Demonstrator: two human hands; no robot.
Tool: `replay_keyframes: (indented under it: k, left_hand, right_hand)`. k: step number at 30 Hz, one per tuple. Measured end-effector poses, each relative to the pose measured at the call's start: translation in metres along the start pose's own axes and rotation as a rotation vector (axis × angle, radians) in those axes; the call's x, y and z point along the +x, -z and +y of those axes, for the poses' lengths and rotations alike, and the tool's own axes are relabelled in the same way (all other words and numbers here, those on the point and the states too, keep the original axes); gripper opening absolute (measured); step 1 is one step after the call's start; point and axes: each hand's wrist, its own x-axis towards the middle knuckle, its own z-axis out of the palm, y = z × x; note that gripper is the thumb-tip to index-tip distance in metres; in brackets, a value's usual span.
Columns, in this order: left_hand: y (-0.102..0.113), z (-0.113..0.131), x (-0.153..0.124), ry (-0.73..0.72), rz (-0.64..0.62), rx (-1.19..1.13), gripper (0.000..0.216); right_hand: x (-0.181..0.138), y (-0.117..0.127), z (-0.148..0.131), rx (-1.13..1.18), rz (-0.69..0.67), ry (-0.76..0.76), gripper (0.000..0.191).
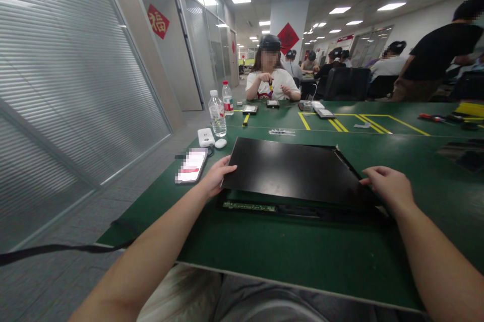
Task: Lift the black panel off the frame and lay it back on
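A thin glossy black sheet (287, 168), like a screen panel, lies slightly tilted in front of me, its near edge raised. My left hand (220, 177) is closed on its left edge, thumb on top and fingers underneath. At the right edge, the fingertips of my right hand (389, 188) are pinched by a thin black frame strip (350, 163); exactly what they hold is partly hidden. Below the sheet's near edge, a narrow green circuit board (249, 206) shows, set along a dark lower strip (313, 212).
On the green table (302, 256), a phone (192, 166), a white power bank (206, 137), a white oval case (220, 143) and two bottles (218, 115) stand left. Small drives (249, 110) lie across the table, where a person (273, 77) sits. Tools (434, 118) lie far right.
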Motion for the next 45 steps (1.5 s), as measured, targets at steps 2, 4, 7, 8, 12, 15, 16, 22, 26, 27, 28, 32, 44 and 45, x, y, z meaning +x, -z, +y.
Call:
replay_keyframes:
  k: [2, 4, 7, 8, 12, 15, 16, 22, 26, 27, 28, 32, 44, 45]
  left_hand:
    - [0.001, -0.001, 0.001, 0.007, 0.0, -0.013, 0.065]
    - [0.001, -0.002, 0.002, 0.015, 0.006, -0.026, 0.064]
    - [0.001, -0.003, 0.003, 0.021, 0.023, -0.04, 0.063]
    - [0.001, -0.003, 0.004, 0.02, 0.029, -0.044, 0.063]
    - [-0.003, -0.002, 0.003, 0.021, 0.057, -0.044, 0.06]
    - [-0.007, -0.001, 0.001, 0.029, 0.084, -0.012, 0.056]
    - [-0.008, -0.002, 0.0, 0.025, 0.094, 0.003, 0.055]
    - [-0.008, -0.004, -0.001, -0.001, 0.12, 0.066, 0.061]
    - [-0.006, -0.005, 0.001, -0.012, 0.128, 0.065, 0.065]
    - [-0.006, -0.005, 0.001, -0.015, 0.126, 0.065, 0.065]
    - [-0.007, -0.005, 0.001, -0.019, 0.121, 0.065, 0.063]
    - [-0.008, -0.006, 0.001, -0.035, 0.093, 0.064, 0.057]
    - [-0.003, -0.009, 0.004, -0.042, 0.021, 0.061, 0.059]
    - [-0.002, -0.009, 0.004, -0.04, 0.018, 0.058, 0.059]
  right_hand:
    - [0.0, -0.001, 0.0, -0.012, 0.0, 0.013, 0.024]
    - [0.001, -0.002, 0.0, -0.034, 0.024, 0.033, 0.024]
    - [0.004, -0.005, 0.001, -0.081, 0.077, 0.059, 0.024]
    - [0.004, -0.006, 0.001, -0.092, 0.084, 0.062, 0.025]
    - [0.007, -0.007, 0.003, -0.119, 0.082, 0.074, 0.026]
    - [0.007, -0.007, 0.005, -0.142, 0.081, 0.078, 0.027]
    - [0.008, -0.007, 0.005, -0.15, 0.076, 0.078, 0.028]
    - [0.008, -0.011, 0.008, -0.176, 0.077, 0.091, 0.032]
    - [0.01, -0.013, 0.01, -0.178, 0.092, 0.118, 0.031]
    - [0.01, -0.012, 0.01, -0.182, 0.088, 0.119, 0.031]
    - [0.01, -0.012, 0.01, -0.188, 0.08, 0.117, 0.031]
    - [0.011, -0.01, 0.011, -0.238, 0.046, 0.123, 0.032]
    - [0.0, -0.008, 0.004, -0.417, 0.043, 0.173, 0.04]
    - [-0.002, -0.008, 0.002, -0.426, 0.041, 0.171, 0.04]
